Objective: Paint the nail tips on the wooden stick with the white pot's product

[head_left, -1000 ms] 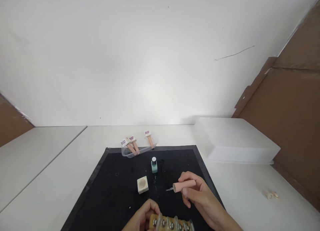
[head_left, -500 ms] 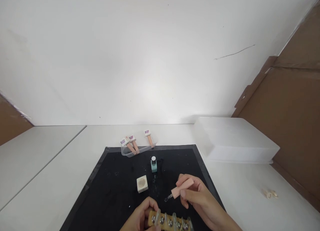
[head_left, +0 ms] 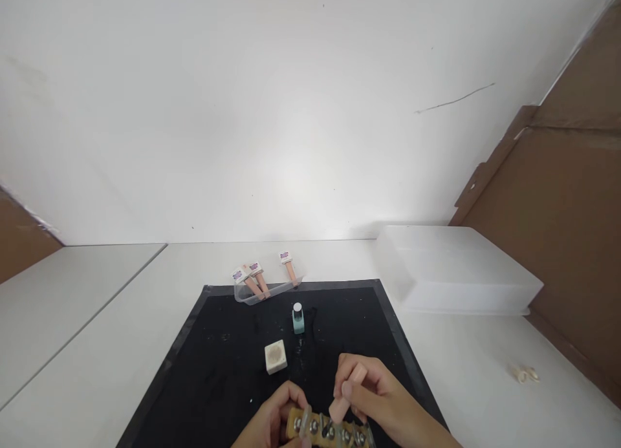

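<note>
left fingers (head_left: pixel 290 391) bare; right fingers (head_left: pixel 347 368), forearm (head_left: pixel 423 428) bare

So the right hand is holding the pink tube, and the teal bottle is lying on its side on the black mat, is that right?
Not quite: the teal bottle stands upright on the black mat, as the head view shows. The right hand does hold the pink tube.

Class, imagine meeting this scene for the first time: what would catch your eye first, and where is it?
Probably the left hand at the bottom edge, holding a yellowish strip with shiny metal domes, and the right hand, holding a tilted pink tube over it. Next, a teal bottle stands upright on the black mat, just beyond a pale block.
</note>
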`<state>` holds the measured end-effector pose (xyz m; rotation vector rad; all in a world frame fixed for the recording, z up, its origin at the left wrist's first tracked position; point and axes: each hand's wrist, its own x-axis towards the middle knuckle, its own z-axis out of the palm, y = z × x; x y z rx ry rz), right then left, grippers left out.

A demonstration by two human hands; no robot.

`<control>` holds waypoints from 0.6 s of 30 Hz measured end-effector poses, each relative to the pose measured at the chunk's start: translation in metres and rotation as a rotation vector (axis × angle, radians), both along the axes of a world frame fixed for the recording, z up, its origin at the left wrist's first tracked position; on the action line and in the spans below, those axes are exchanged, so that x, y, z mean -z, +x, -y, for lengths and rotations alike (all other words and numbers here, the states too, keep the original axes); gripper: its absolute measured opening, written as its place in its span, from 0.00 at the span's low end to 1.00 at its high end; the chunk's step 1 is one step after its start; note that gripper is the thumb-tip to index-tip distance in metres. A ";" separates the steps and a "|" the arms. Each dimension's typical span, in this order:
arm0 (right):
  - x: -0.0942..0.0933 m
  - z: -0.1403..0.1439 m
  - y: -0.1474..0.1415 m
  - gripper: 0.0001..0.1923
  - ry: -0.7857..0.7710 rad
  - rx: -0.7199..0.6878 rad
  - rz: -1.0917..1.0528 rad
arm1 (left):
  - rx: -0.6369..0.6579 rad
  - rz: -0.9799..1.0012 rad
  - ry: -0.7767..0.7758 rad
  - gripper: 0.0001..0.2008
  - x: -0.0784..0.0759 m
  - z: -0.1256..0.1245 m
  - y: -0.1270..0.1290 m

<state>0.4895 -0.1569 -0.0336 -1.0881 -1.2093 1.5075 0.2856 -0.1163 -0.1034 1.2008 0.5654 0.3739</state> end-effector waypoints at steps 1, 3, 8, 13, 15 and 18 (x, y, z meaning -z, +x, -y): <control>-0.002 0.000 -0.001 0.22 0.010 -0.004 0.020 | 0.003 -0.002 -0.001 0.22 0.000 0.000 0.000; -0.005 0.001 -0.001 0.22 0.031 0.002 0.075 | 0.014 0.003 -0.007 0.22 -0.001 0.001 0.000; -0.004 0.000 0.000 0.20 0.119 0.098 0.154 | -0.041 -0.033 -0.030 0.22 -0.007 0.005 0.000; -0.005 0.003 0.003 0.22 0.147 0.066 0.125 | -0.013 -0.020 -0.026 0.23 -0.005 0.001 0.000; -0.005 0.005 0.003 0.21 0.180 0.022 0.200 | 0.008 -0.009 -0.023 0.23 -0.003 0.000 0.000; -0.006 0.006 0.003 0.19 0.193 -0.003 0.267 | -0.007 -0.023 -0.028 0.21 -0.006 0.003 -0.001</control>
